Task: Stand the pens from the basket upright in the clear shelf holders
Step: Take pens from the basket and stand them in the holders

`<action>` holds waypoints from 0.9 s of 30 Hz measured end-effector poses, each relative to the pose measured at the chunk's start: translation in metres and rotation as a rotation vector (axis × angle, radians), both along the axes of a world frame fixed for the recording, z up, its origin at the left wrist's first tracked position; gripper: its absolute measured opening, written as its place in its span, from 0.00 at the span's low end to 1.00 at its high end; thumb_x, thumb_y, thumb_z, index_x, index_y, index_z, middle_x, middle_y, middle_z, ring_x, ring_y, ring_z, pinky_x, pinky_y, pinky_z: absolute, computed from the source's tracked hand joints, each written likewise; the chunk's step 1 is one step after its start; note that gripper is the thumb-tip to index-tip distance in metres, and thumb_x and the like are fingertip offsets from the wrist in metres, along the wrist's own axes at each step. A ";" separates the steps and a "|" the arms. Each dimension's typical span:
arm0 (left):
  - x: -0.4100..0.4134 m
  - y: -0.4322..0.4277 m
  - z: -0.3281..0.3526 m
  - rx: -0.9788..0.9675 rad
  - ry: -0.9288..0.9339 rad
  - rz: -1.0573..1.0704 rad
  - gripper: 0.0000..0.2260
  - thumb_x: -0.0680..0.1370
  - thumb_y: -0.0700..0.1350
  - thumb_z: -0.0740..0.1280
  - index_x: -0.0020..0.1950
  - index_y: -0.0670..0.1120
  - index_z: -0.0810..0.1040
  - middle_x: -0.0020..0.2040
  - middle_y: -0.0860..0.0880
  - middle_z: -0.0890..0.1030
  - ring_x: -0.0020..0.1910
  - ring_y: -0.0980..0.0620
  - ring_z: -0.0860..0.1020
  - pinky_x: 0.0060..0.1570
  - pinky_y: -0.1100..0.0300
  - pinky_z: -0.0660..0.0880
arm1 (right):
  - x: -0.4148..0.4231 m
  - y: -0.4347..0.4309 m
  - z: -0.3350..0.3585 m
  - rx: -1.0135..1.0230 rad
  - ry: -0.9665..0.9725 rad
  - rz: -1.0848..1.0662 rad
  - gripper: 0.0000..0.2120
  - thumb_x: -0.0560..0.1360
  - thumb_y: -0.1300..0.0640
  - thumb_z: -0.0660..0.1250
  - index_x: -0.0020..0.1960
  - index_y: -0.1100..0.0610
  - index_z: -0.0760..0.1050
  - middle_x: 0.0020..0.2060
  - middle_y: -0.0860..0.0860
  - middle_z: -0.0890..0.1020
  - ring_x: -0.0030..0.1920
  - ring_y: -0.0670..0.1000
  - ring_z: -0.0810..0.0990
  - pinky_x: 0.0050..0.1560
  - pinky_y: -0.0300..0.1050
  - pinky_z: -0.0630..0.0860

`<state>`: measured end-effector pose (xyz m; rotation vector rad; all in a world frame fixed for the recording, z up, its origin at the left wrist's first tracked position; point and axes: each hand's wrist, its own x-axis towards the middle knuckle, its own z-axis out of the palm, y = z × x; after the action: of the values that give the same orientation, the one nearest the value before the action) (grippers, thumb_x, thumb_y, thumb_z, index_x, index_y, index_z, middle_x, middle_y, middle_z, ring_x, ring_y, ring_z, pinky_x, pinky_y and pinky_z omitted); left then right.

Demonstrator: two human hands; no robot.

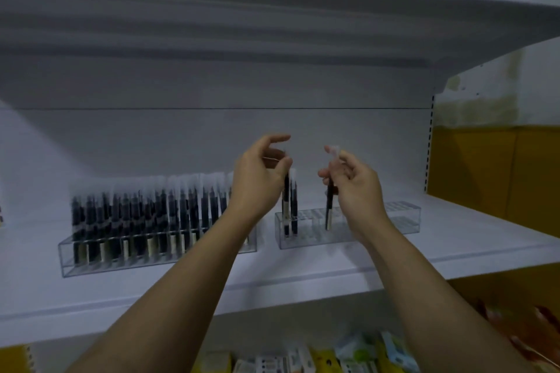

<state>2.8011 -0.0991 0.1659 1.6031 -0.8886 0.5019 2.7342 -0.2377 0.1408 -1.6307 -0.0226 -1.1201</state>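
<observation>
As we worked at the holder [394, 221], our left hand [257, 182] pinched the left pen [286, 191], vertical, at its left end; our right hand [357, 188] pinched the right pen [329, 206], also vertical, nearer the middle; we judged each needed only a straight push down.

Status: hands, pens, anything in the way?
Left hand pinches a pen; right hand pinches a second pen. Both pens down in right holder. Left holder packed. Nothing blocking.
</observation>
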 end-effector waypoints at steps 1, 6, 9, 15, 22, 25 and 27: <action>0.004 -0.003 0.001 -0.007 0.000 -0.002 0.13 0.78 0.42 0.67 0.58 0.58 0.74 0.48 0.53 0.80 0.46 0.56 0.80 0.48 0.55 0.81 | 0.007 -0.004 0.000 0.023 -0.036 0.000 0.11 0.81 0.57 0.61 0.61 0.48 0.75 0.38 0.50 0.82 0.38 0.41 0.79 0.46 0.41 0.78; 0.019 -0.017 -0.003 0.018 -0.045 0.023 0.12 0.78 0.42 0.68 0.56 0.57 0.75 0.46 0.54 0.80 0.45 0.57 0.80 0.44 0.58 0.81 | 0.033 -0.013 0.001 -0.032 -0.095 -0.051 0.25 0.76 0.62 0.69 0.67 0.43 0.69 0.37 0.54 0.81 0.43 0.50 0.82 0.49 0.44 0.81; 0.028 -0.018 -0.008 0.000 -0.060 0.044 0.11 0.77 0.42 0.68 0.55 0.56 0.75 0.44 0.56 0.79 0.43 0.61 0.79 0.44 0.58 0.81 | 0.044 -0.013 0.003 -0.077 -0.090 -0.076 0.23 0.75 0.62 0.69 0.65 0.44 0.71 0.38 0.53 0.81 0.42 0.51 0.82 0.42 0.43 0.82; 0.038 -0.021 -0.017 0.045 -0.027 0.043 0.11 0.77 0.43 0.69 0.56 0.55 0.76 0.43 0.55 0.79 0.41 0.61 0.79 0.40 0.67 0.78 | 0.056 -0.017 -0.006 -0.150 -0.020 -0.112 0.19 0.74 0.62 0.71 0.58 0.43 0.73 0.38 0.52 0.81 0.41 0.49 0.82 0.43 0.51 0.82; 0.040 -0.022 -0.033 0.061 -0.006 0.098 0.09 0.77 0.41 0.69 0.55 0.52 0.76 0.45 0.55 0.78 0.43 0.62 0.77 0.35 0.74 0.72 | 0.059 -0.021 -0.020 -0.380 0.217 -0.066 0.26 0.72 0.60 0.73 0.66 0.42 0.72 0.43 0.45 0.78 0.37 0.44 0.78 0.40 0.30 0.75; 0.044 -0.018 -0.032 0.073 0.008 0.117 0.09 0.77 0.41 0.69 0.54 0.52 0.74 0.43 0.55 0.77 0.41 0.60 0.77 0.33 0.72 0.71 | 0.051 -0.023 -0.017 -0.545 0.383 -0.062 0.28 0.76 0.59 0.69 0.69 0.37 0.67 0.44 0.46 0.79 0.41 0.44 0.79 0.42 0.32 0.74; 0.046 -0.018 -0.029 0.084 0.028 0.124 0.09 0.77 0.41 0.68 0.54 0.51 0.73 0.42 0.55 0.76 0.40 0.58 0.78 0.37 0.68 0.74 | 0.049 -0.023 -0.016 -0.607 0.463 -0.032 0.29 0.77 0.60 0.65 0.70 0.35 0.63 0.43 0.47 0.80 0.42 0.46 0.80 0.42 0.36 0.74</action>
<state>2.8471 -0.1170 0.1366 1.7452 -0.8019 0.5333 2.7828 -0.2609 0.1253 -2.4117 -0.0368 -0.7669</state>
